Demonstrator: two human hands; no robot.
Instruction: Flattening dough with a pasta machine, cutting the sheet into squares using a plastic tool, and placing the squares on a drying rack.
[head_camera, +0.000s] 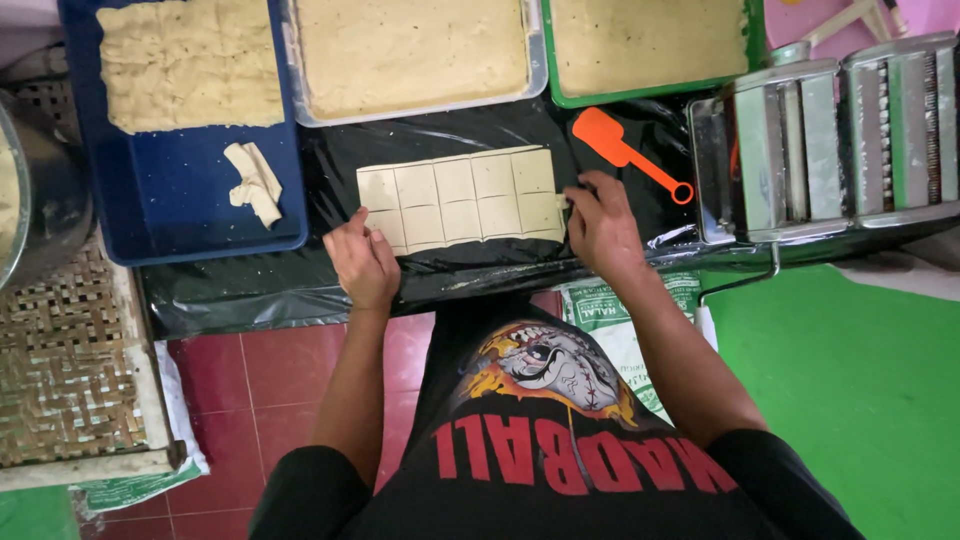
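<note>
- My left hand rests at the lower left corner of the pale, thin rectangular sheet of dough, fingers curled together and pressing down on the black plastic sheet that covers the counter.
- My right hand is at the sheet's right edge, fingertips pinching the outermost small cut square.
- The dough lies in the middle of the plastic, scored into two rows of squares that touch one another.
- To do this well, I judge I should lift one square at a time from its outer edge, low and slow, so the thin dough does not stretch or tear.
- The left hand ought to hold the rest flat, or the neighbouring squares may drag along.
- The orange plastic scraper lies just beyond my right hand, near enough if a cut has not gone through.
- The blue rectangular tray, with a slab of rough dough and a folded scrap, stands to the left.
- A steel roller machine stands to the right, apart from my hands.
</note>
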